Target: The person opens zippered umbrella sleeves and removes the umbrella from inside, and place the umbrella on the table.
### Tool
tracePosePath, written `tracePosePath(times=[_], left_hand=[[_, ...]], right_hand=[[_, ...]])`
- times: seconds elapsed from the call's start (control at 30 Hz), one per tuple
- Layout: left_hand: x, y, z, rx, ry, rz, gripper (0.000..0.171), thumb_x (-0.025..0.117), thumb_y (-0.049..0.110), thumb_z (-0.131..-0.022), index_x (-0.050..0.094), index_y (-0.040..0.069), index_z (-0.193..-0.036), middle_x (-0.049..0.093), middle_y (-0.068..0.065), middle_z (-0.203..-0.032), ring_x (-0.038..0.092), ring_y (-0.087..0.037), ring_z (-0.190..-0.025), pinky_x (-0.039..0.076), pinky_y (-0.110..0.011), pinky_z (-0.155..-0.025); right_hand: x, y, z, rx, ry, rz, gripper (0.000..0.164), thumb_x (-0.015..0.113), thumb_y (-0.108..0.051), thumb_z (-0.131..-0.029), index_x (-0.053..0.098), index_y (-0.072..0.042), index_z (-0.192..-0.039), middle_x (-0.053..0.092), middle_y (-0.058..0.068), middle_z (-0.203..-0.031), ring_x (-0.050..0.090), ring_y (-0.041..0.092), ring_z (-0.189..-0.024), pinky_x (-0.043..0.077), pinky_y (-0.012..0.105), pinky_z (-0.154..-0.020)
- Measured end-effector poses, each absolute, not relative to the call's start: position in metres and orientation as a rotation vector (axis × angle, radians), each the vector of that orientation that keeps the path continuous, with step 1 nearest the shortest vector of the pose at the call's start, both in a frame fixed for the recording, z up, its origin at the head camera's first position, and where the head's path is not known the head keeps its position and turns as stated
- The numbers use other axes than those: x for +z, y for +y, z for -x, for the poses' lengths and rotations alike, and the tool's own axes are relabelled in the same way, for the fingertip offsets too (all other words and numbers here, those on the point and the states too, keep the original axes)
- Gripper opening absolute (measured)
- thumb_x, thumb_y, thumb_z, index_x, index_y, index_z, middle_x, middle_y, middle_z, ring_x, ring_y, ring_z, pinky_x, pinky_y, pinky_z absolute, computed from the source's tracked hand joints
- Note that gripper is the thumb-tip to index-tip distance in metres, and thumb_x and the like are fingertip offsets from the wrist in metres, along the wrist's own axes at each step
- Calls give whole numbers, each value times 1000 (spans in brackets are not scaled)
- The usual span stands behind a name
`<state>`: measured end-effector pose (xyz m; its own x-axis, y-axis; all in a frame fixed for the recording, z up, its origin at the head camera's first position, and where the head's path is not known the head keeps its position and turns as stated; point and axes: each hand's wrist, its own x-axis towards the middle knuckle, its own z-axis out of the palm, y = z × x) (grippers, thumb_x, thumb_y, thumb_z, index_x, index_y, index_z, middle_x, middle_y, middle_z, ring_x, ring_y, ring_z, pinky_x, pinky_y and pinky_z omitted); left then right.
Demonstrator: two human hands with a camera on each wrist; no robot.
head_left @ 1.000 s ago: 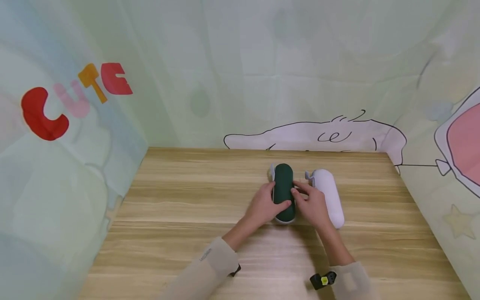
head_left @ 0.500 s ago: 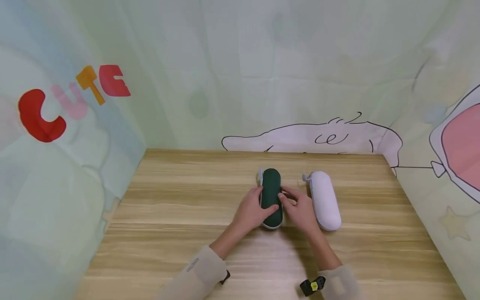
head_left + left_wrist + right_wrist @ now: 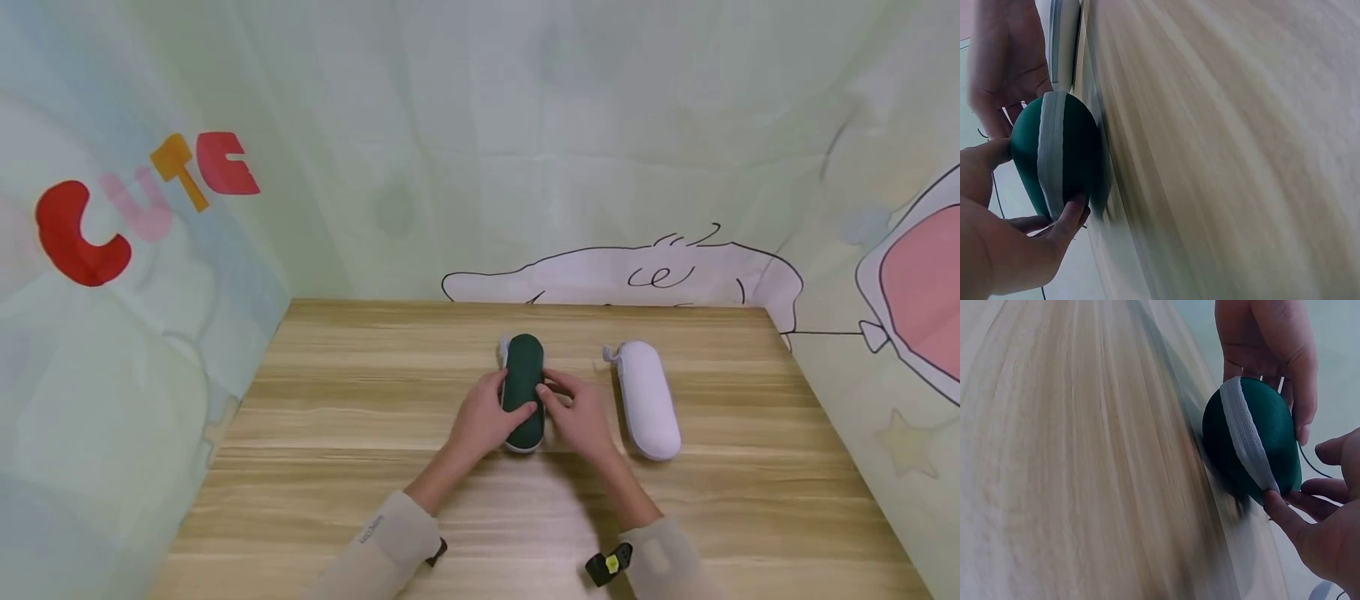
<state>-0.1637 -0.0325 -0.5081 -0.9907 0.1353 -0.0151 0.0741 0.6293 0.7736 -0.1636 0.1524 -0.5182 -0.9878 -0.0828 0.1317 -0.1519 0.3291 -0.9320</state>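
Observation:
A dark green rounded case (image 3: pixel 526 375) with a pale zip band lies lengthwise on the wooden tabletop, between both hands; whether it fully touches the wood cannot be told. My left hand (image 3: pixel 482 417) grips its left side, thumb over the top and fingers along the edge. From the other side, my right hand (image 3: pixel 581 415) touches the case with its fingertips. Its thumb looks apart from the green case (image 3: pixel 1279 419) in the right wrist view. Both wrist views show the grey zip band running round the near end. A light tab sticks out at the upper left.
A white case (image 3: pixel 649 400) of the same shape lies right of my right hand, with a small loop at its upper left. Behind the wooden tabletop (image 3: pixel 360 392) stands a printed cloth backdrop (image 3: pixel 480 150), which also covers both sides.
Both hands have moved left together with the green case, widening the gap to the white case. The white case stays where it was on the table.

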Motion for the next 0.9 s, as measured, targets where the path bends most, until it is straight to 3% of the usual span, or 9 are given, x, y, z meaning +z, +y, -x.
tracePosePath(times=[0.9], left_hand=[[-502,-46,171,1233,2827,-11,70,72,45,-99,54,-2,-149,58,-23,-147,58,-40,-132,50,-56,-107]], right_hand=[[-524,129,170,1782,-2521,-176,37,70,-16,-104,69,-1,-137,69,18,-136,68,34,-125,58,46,-98]])
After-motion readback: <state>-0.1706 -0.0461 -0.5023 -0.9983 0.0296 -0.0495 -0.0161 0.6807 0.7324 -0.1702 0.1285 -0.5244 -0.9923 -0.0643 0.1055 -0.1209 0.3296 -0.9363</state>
